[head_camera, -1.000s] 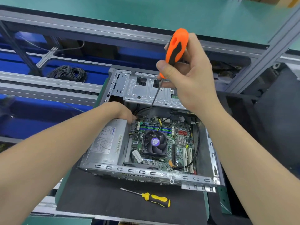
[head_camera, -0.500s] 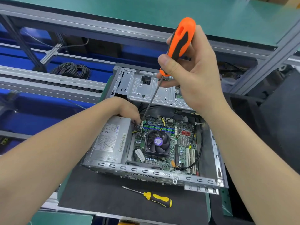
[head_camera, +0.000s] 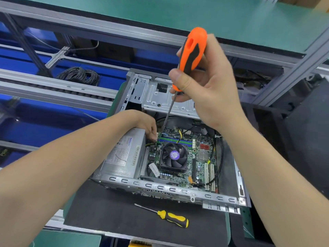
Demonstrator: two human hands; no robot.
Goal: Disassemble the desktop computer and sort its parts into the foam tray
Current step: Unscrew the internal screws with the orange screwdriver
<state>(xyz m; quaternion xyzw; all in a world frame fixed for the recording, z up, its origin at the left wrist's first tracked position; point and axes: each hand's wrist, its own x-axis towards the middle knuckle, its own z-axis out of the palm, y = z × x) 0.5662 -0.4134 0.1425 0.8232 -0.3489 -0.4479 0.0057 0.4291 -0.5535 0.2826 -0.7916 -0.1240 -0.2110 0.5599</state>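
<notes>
Black-matted tabletop at a framed workstation, blue bins and a coil of cable behind.

Item: desktop computer, lid off, lying open on the mat. Inside are the power supply at left, the motherboard with its cooler fan, and the drive cage at the far end. All are seated; nothing is sorted yet. Foam tray: not in view.

Right hand: wrapped round the handle of the orange screwdriver, thumb on the collar.

Left hand: fingers bent down into the gap between power supply and motherboard, by the yellow wires. Whether they pinch a wire or connector cannot be told.

Change: over the last second the shaft has swung lower and leftward. Its tip has dropped from in front of the drive cage to the board's far-left corner, just beside the left fingertips. The left fingers have shifted slightly toward the same corner.

Reading: the tool is now lined up on a fastener or catch at that corner, probably a motherboard screw or a plug latch. Disassembly appears to be at an early stage.

Spare: yellow screwdriver, loose on the mat in front of the case.
</notes>
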